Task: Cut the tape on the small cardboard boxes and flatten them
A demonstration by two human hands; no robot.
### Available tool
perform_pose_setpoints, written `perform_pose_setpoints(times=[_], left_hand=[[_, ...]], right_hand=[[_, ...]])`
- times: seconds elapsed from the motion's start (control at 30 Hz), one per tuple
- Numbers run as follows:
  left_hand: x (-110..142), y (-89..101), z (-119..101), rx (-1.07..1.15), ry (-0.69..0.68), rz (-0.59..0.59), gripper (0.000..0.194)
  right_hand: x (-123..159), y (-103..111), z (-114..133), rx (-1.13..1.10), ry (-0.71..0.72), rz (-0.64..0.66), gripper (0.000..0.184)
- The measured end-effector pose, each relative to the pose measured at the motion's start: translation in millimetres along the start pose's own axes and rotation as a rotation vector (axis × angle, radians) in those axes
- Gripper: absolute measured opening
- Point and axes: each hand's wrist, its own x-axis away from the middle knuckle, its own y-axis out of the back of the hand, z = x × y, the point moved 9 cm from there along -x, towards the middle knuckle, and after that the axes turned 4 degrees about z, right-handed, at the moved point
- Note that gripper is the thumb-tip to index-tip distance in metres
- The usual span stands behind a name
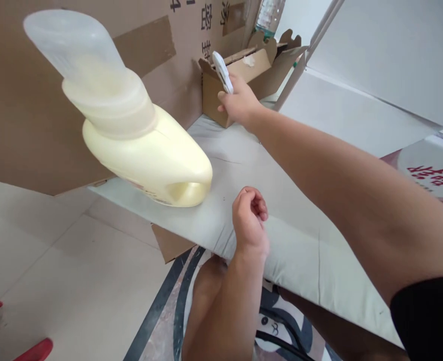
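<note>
My right hand point(240, 103) reaches far forward and is closed on a small white object point(222, 72), held at the front of a small open cardboard box point(210, 95). My left hand point(249, 218) rests on the pale padded surface point(304, 240) with its fingers curled in; nothing shows in them. A pale yellow plastic jug point(149, 150) with a translucent cap point(74, 45) lies on its side to the left of my left hand, its handle end facing me.
A large cardboard sheet point(18, 100) stands behind the jug. A clear plastic bottle point(269, 15) sits behind the small box. A white wall panel point(387, 55) is at the right. Red items point(33, 351) lie on the tiled floor at the lower left.
</note>
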Motion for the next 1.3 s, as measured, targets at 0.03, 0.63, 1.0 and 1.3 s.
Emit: perform_pose_setpoints(times=[0.03, 0.63, 1.0, 1.3], left_hand=[[3.0, 1.7, -6.8, -0.068, -0.064, 0.001, 0.02], [55.1, -53.5, -14.5, -0.913, -1.094, 0.348, 0.041], [27.8, -72.0, 33.9, -0.777, -0.744, 0.304, 0.028], [45.4, -98.7, 33.5, -0.914, -1.048, 0.396, 0.024]], right_hand=[[15.6, 3.2, 1.3, 0.013, -0.02, -0.03, 0.023], [489.3, 207.6, 12.4, 0.165, 0.089, -0.87, 0.02], [502.5, 203.2, 35.6, 0.486, 0.081, -0.364, 0.028], [511.2, 209.6, 21.7, 0.557, -0.146, -0.241, 0.016]])
